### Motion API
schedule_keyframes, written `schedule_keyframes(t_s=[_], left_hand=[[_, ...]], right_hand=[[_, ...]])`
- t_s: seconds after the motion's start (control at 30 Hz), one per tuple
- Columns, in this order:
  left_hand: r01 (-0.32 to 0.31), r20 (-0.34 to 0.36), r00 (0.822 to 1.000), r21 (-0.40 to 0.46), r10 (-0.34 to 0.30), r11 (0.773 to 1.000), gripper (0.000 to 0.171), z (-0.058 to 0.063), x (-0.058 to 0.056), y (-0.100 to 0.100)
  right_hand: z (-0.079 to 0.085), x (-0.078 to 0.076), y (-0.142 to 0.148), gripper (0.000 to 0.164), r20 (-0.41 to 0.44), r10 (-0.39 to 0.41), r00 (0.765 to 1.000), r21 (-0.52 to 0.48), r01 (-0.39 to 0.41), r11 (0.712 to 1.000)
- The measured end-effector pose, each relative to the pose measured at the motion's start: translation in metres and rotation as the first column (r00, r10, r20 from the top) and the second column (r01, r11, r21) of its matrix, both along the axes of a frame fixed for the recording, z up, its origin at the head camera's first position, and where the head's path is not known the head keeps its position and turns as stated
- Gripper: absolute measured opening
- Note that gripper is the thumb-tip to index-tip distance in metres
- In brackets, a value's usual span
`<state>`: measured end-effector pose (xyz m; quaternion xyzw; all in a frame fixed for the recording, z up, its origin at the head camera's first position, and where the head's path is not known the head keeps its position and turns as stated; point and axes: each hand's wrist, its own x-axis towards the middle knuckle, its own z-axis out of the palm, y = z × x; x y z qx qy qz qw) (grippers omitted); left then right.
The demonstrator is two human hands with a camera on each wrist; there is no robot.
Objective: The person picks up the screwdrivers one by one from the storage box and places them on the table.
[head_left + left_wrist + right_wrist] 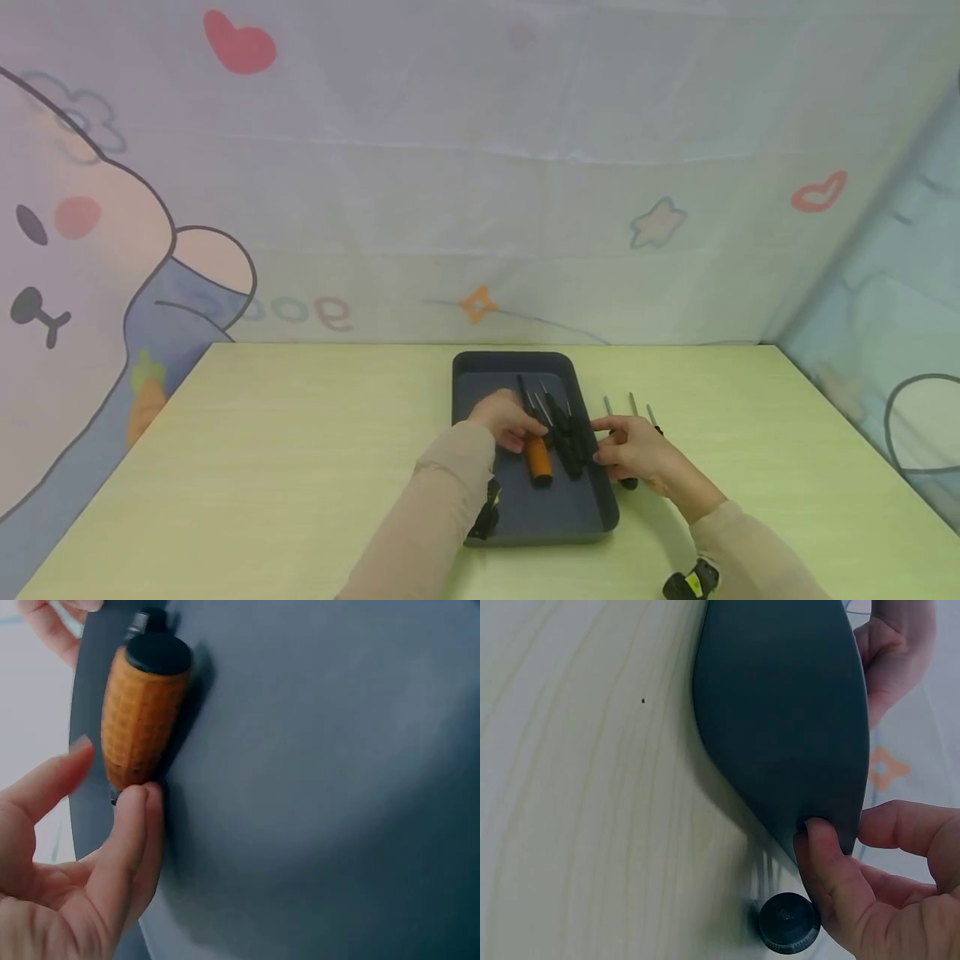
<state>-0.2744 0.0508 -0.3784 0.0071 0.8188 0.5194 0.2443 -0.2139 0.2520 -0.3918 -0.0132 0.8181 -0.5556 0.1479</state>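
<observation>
Gripping the right-hand wall of a dark grey, rectangular tray with rounded corners (540, 518), a person's right hand (636, 443) pinches the rim, thumb on one face and fingers on the other. The person's left hand (501, 419) dips inside the same tray at the far end of a textured orange handle with a black end cap (537, 464). Two fingertips touch that end while another digit stands apart from it; from where I stand, I cannot tell whether they grasp the tool or simply rest against it.

The orange handle lies inside the tray, its capped end towards the person. Just to its right in the same tray lies a cluster of black-handled screwdrivers (573, 465), their slim shafts pointing away. Outside the tray, near the right hand, three thin metal shafts (634, 406) point the same way, and a black handle end (628, 483) shows below the fingers; the hand hides part of these tools. The tray sits on a pale yellow, wood-grained table (262, 467). Cream fabric sleeves (446, 483) cover both forearms. Behind hangs a pale printed cloth (450, 183) with hearts, stars and, at left, a large cartoon animal in blue (75, 308).
</observation>
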Motion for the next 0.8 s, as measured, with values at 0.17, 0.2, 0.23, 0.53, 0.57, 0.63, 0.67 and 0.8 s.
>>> schedule_keyframes(t_s=[0.17,0.2,0.23,0.53,0.57,0.63,0.67,0.8], left_hand=[[0.065,-0.071,0.995,-0.109,-0.073,0.992,0.038,0.0,0.002,0.003],[0.065,-0.072,0.995,-0.119,-0.074,0.991,0.04,0.0,0.002,0.004],[0.064,-0.073,0.995,-0.131,-0.074,0.989,0.042,-0.001,0.002,0.005],[0.074,-0.117,0.987,-0.304,-0.114,0.95,0.078,0.001,0.001,0.011],[0.074,-0.111,0.988,-0.295,-0.111,0.953,0.078,0.001,0.002,0.011],[0.071,-0.094,0.991,-0.264,-0.099,0.962,0.077,0.001,0.003,0.01],[0.07,-0.081,0.992,-0.239,-0.092,0.968,0.077,0.001,0.003,0.009],[0.077,-0.017,0.997,-0.136,-0.081,0.988,0.082,0.002,0.006,0.005]], right_hand=[[0.0,0.0,0.0,0.052,0.001,-0.005,1.0,0.002,0.005,1.0],[0.0,0.0,0.0,0.052,0.002,-0.008,1.0,0.004,0.008,1.0],[0.0,0.0,0.0,0.052,0.001,-0.005,1.0,0.007,0.005,1.0],[-0.001,-0.001,0.0,0.051,0.0,-0.016,1.0,0.007,0.016,1.0],[-0.001,-0.001,0.0,0.051,-0.002,-0.014,1.0,0.007,0.014,1.0],[-0.001,-0.001,0.0,0.051,-0.003,-0.016,1.0,0.007,0.016,1.0],[-0.001,0.0,0.0,0.051,-0.004,-0.016,1.0,0.007,0.016,1.0],[-0.001,0.0,0.0,0.051,-0.009,-0.019,1.0,0.017,0.019,1.0]])
